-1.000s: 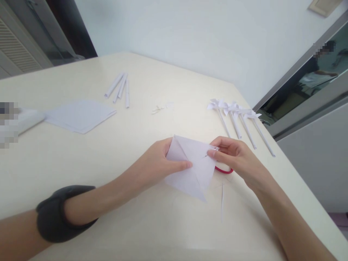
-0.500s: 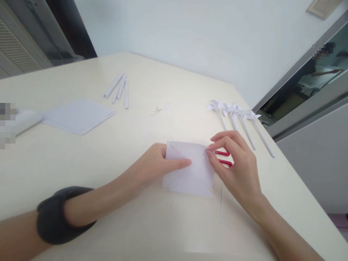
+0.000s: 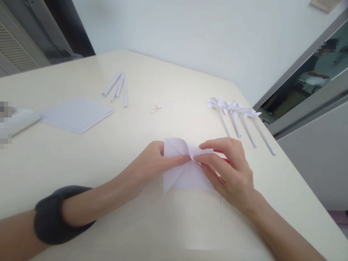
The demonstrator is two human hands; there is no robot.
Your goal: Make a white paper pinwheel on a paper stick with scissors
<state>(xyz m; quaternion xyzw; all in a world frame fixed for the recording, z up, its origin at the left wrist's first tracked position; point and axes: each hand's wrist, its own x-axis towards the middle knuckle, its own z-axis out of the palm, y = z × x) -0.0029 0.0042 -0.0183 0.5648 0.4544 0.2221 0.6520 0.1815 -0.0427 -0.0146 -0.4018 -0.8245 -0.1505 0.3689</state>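
Observation:
A square sheet of white paper (image 3: 174, 174), slit along its diagonals, lies between my hands over the table. My left hand (image 3: 160, 161) grips its left side, thumb on top near the middle. With bent fingertips my right hand (image 3: 225, 165) holds a corner of the sheet curled in to the centre, by my left thumb. Red-handled scissors (image 3: 219, 150) lie partly hidden behind the right hand. Below that hand rests a thin white stick (image 3: 221, 210).
Finished paper pinwheels (image 3: 233, 107) on white sticks lie at the right. Rolled paper tubes (image 3: 118, 87) and a stack of paper sheets (image 3: 78, 116) are at the back left. Small cotton-tip-like bits (image 3: 157, 108) lie mid-table. Behind the table stands a wall (image 3: 176, 32).
My right hand has moved left, bringing the upper right corner of the paper over to its centre. My left hand stays on the sheet, and the scissors are more covered.

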